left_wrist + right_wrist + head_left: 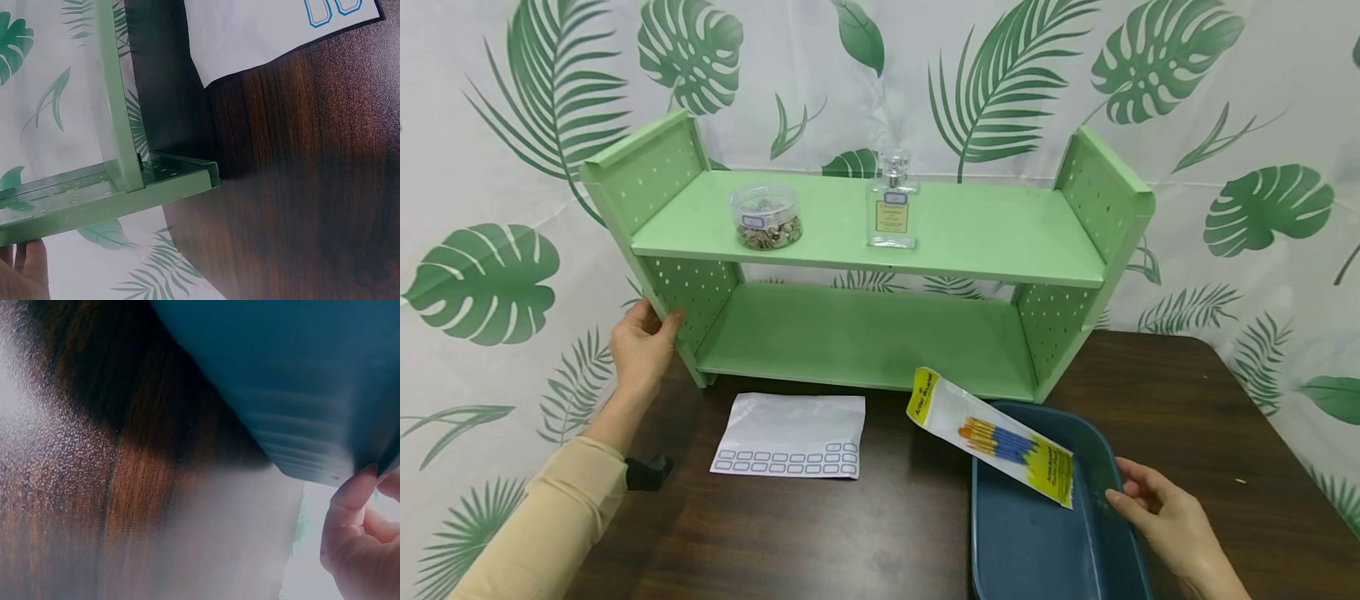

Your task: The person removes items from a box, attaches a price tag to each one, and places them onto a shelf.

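Note:
At the green two-tier shelf, my left hand grips the front edge of the left side panel, thumb in front. The left wrist view shows fingertips against the panel's outer face. My right hand pinches the right rim of a dark blue plastic bin between thumb and fingers. A pack of paintbrushes lies slanted in the bin, its yellow top end jutting over the far left rim. On the upper tier stand a clear round tub of small metallic pieces and a glass perfume bottle, both labelled.
A white sheet of blue-bordered labels lies on the dark wooden table before the shelf. Behind everything hangs a white cloth printed with green leaves. A black strap sits at the left wrist.

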